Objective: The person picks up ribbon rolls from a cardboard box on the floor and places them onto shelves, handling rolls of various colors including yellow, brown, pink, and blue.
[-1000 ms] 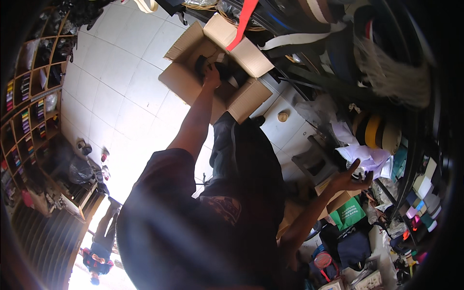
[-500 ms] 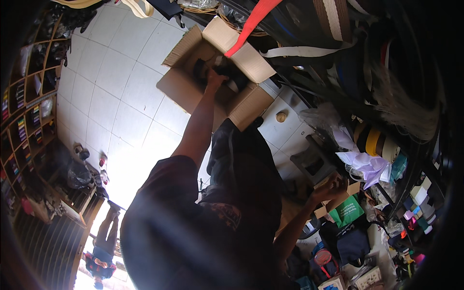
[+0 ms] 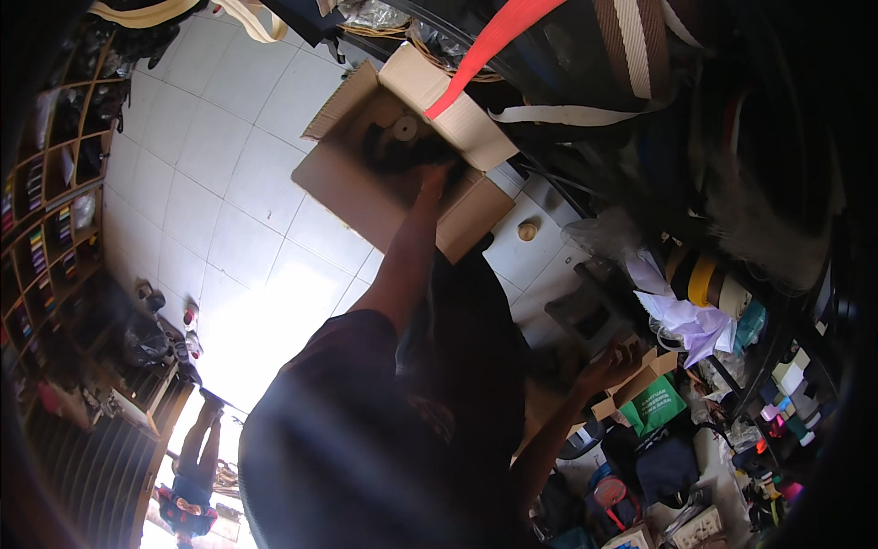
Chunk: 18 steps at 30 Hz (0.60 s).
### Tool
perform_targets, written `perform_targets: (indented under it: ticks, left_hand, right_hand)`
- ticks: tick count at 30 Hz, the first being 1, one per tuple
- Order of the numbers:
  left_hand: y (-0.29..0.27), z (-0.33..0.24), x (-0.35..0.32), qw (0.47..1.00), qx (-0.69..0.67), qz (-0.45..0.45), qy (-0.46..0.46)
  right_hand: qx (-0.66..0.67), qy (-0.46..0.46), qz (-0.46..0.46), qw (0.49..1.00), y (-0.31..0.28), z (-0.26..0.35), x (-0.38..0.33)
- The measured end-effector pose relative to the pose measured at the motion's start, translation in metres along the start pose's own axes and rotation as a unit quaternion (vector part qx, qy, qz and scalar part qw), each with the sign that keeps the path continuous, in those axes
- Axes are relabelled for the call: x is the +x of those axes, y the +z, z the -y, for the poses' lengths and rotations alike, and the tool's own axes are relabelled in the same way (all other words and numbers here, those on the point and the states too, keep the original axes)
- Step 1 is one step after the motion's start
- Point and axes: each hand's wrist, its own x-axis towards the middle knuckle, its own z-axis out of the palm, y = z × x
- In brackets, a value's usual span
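- Head view, left hand [image 3: 435,174]: one, reaching inside the open cardboard box, nearer its right side; fingers sunk in shadow among dark contents, so cannot tell whether they are spread, together or pinching.
- Cardboard box [image 3: 352,197]: one, flaps turned outward, near edge beside the person's dark trousers; what bears it cannot be told.
- Dark items [image 3: 389,156]: several, on the inside of the box, kind indistinct.
- White round piece [image 3: 404,128]: one, with a dark central hole, toward the far corner of the box, apart from the left hand.
- Red strap [image 3: 480,59]: one, its tip hanging over the far right flap of the box.
- Right hand [image 3: 615,363]: one, above the edge of a smaller carton [image 3: 645,380]; fingers bent, but cannot tell whether they press together or pinch anything.
- Green bag [image 3: 654,407]: one, just beside the smaller carton.
- Lilac sheet [image 3: 690,322]: one, crumpled, beyond the right hand.
- Tan round object [image 3: 528,231]: one, on the tiled floor [image 3: 247,174], off the right corner of the box.
- Shelving [image 3: 62,133]: wooden, compartmented, along the floor's left edge.
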Motion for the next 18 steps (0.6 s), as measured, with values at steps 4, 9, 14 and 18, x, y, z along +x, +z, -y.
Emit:
perform_targets:
  ticks: [4,9,14,18]
  left_hand:
    - [0.012,0.014,0.012,0.999,0.001,-0.028,-0.034]
    - [0.014,0.02,0.009,0.995,-0.067,-0.073,-0.033]
    - [0.028,0.011,0.004,0.98,-0.189,-0.001,-0.064]
    - [0.02,0.001,-0.012,0.912,-0.363,0.128,-0.143]
  right_hand:
    - [0.051,-0.099,-0.019,0.994,0.015,-0.031,-0.022]
    - [0.138,-0.211,0.321,0.913,0.115,0.108,-0.04]
    - [0.112,-0.309,0.462,0.824,0.247,0.14,-0.053]
    - [-0.032,-0.323,0.509,0.797,0.294,0.145,-0.053]
